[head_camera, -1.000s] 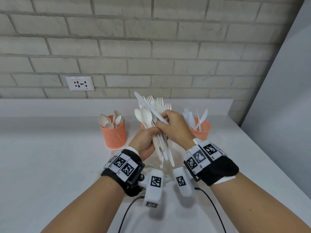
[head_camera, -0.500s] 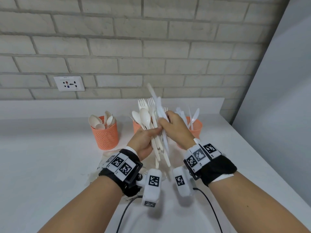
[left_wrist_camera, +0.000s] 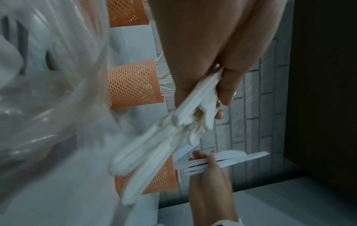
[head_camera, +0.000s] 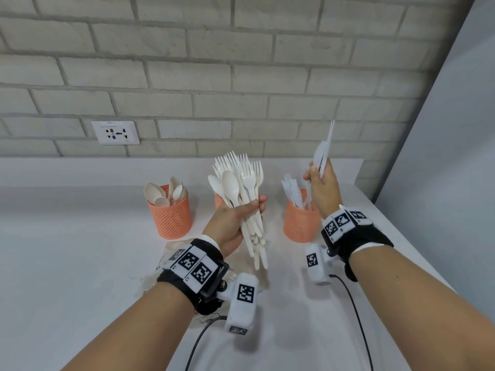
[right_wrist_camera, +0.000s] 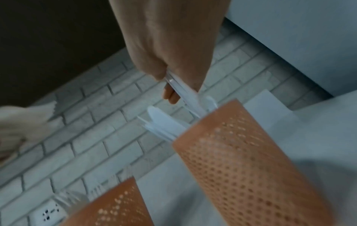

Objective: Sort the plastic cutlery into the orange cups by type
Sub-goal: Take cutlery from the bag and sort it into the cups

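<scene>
Knives (head_camera: pixel 324 153) pinched in right hand (head_camera: pixel 322 188) above knife cup (head_camera: pixel 300 223); left hand (head_camera: pixel 233 218) grips cutlery bundle (head_camera: pixel 241 183).

Your three cups (head_camera: pixel 169 218) are orange, each wall pierced all over with a fine mesh of small holes; the spoons (head_camera: pixel 163 195) in the left one are off-white, a shade creamier than the counter (head_camera: pixel 67 263), which is plain white; the bundle of forks and spoons (head_camera: pixel 242 188) you hold is that same cream-white; the knives (head_camera: pixel 322 153) in your other hand look cooler, a bluish translucent white; your wrist bands (head_camera: pixel 359 236) are black, carrying white tags with black square-code patterns; the wall (head_camera: pixel 241 76) is pale grey brick with darker grout lines; the socket plate (head_camera: pixel 115 132) is white with red and blue spots.
</scene>
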Available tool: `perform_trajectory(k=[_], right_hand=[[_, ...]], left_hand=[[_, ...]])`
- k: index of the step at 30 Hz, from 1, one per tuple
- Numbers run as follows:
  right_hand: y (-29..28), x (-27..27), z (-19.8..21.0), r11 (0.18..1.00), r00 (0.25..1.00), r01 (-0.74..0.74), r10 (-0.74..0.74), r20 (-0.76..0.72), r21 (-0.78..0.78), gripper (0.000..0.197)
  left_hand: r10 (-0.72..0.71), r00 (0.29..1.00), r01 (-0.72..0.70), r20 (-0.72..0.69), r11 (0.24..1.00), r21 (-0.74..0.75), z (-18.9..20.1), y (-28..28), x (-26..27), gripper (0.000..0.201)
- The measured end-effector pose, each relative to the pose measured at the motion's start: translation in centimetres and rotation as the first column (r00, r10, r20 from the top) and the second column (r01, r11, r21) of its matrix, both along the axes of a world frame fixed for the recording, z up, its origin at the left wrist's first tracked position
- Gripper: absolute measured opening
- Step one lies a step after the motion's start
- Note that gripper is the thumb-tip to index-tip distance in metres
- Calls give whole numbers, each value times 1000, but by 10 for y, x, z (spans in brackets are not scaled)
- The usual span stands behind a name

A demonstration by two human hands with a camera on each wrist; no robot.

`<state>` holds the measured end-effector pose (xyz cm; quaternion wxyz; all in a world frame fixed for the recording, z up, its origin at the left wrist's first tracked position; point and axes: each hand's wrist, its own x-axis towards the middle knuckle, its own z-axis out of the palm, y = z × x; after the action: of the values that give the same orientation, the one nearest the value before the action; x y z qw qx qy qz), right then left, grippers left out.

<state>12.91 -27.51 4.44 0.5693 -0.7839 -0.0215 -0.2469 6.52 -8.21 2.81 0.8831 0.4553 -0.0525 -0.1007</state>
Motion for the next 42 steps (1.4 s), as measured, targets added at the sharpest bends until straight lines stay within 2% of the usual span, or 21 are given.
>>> perform_trajectory(k=[3,5,8,11,13,14,16,18,20,22,24,25,27,32,34,37,42], right_hand=[[-3,12,-25,998,989,25,-33,-141,-60,19],[-4,16,-30,996,983,33,-47,-180,-80,23],[-5,19,-28,986,969,0,-42,-245,-168,26],[-4,22,-27,942,947,-54,-57,-316,-330,27],[-3,21,-24,931,945,-51,-72,-319,-362,26],[-1,17,-20,937,963,-16,-80,-259,-348,33],[5,9,-10,947,993,112,-113,12,-301,46],[17,-4,5,956,954,180,-113,278,-230,42],[32,-16,18,977,944,73,-2,331,-202,26],[50,-31,27,962,960,-191,225,168,-196,11],[64,-41,28,896,904,-421,427,14,-145,18],[70,-45,27,876,882,-470,470,-21,-107,20],[79,-49,23,870,870,-491,488,-62,-47,13],[96,-56,17,849,819,-528,516,-249,24,15],[103,-60,18,849,821,-527,518,-242,30,14],[113,-64,17,868,848,-495,493,-197,37,23],[132,-70,17,876,868,-457,477,-137,153,24]], left_hand=[[-19,1000,19,-11,1000,-22,0,3,2,46],[-24,1000,24,-11,999,-32,1,6,3,48],[-36,999,34,-27,997,-67,0,8,7,48],[-51,998,46,-43,992,-121,1,9,10,52],[-69,997,62,-41,986,-156,0,11,10,45],[-69,997,63,-34,987,-150,0,12,10,41],[-58,998,57,-10,993,-104,0,13,9,41],[-56,998,57,21,998,-41,1,13,8,41],[-64,997,64,43,998,10,1,14,7,36],[-88,995,87,44,996,27,2,15,4,33],[-83,996,82,43,996,30,3,17,2,30],[-70,997,69,44,997,29,4,18,0,30],[-49,997,47,52,998,33,8,22,-4,34],[-8,998,5,55,999,49,12,29,-15,40],[5,998,-7,56,1000,28,13,33,-19,39],[32,997,-32,74,999,-7,17,40,-21,37],[181,978,-184,99,983,19,18,46,-23,31]])
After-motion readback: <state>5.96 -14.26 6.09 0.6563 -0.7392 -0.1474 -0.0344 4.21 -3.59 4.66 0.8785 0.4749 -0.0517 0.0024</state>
